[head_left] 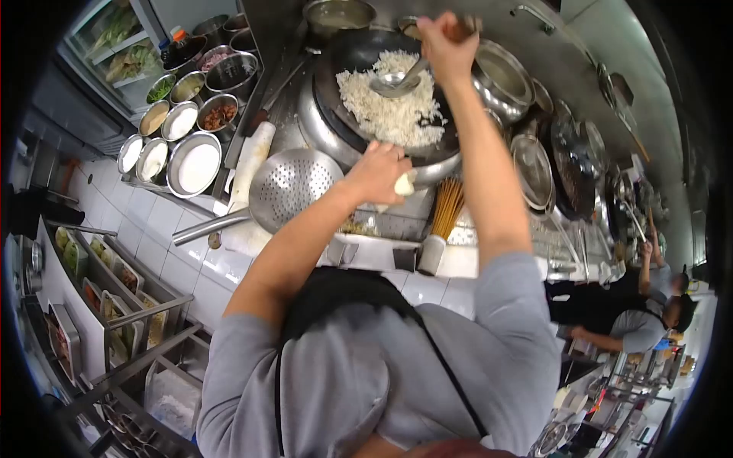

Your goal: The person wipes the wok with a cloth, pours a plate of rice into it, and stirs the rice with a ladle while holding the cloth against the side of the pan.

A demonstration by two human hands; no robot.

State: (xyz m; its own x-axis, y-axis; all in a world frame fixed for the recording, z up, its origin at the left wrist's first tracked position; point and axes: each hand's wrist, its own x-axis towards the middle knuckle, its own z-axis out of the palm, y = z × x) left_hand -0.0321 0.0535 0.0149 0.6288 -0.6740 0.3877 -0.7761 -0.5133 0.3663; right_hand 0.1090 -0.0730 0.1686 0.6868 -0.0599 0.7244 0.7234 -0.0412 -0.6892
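Observation:
A dark wok [336,76] sits on the metal ring of the stove, with loose white rice [397,126] spread inside it. My left hand [376,175] is closed at the wok's near edge, with a pale, crumpled cloth-like piece [405,183] showing beside the fingers. The exact grip is partly hidden under the hand. My right hand [452,49], raised over the far right side of the wok, is closed round the handle of a metal ladle [395,84]. The ladle's bowl rests on or just above the rice.
A perforated strainer [294,187] lies left of the wok; a bamboo wok brush [447,210] stands to the right. Several seasoning containers [195,164] line the left side. Metal pots [504,72] sit at right. Another person [641,328] works farther right.

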